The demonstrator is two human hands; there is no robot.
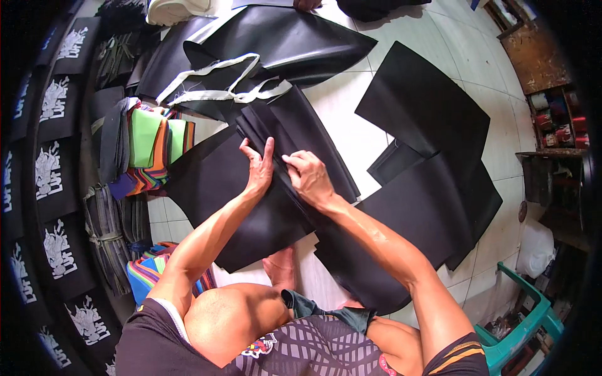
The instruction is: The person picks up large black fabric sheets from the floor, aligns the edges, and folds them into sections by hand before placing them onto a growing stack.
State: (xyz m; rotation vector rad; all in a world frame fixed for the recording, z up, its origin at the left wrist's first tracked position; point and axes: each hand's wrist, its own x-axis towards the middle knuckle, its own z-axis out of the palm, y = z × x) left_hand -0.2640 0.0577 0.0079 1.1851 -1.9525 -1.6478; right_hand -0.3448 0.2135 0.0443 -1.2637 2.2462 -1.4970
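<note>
A narrow stack of folded black sheet material (266,122), smooth like vinyl or imitation leather, runs slantwise in front of me. My left hand (259,168) rests along its left side, fingers apart and no grip visible. On the other side, my right hand (308,177) is closed, its curled fingers and thumb at the edge of the black sheets. The fingertips' exact hold is partly hidden. Beneath the left forearm lies a wide flat black sheet (219,188). More overlapping black sheets (414,207) spread over the floor to the right.
White fabric strips (213,69) lie across far black sheets. Colourful folded cloth pieces (145,141) are piled at left, beside black printed panels (56,169). A green plastic stool (520,332) stands near right. Wooden shelves (539,59) line the right side of the tiled floor (351,113).
</note>
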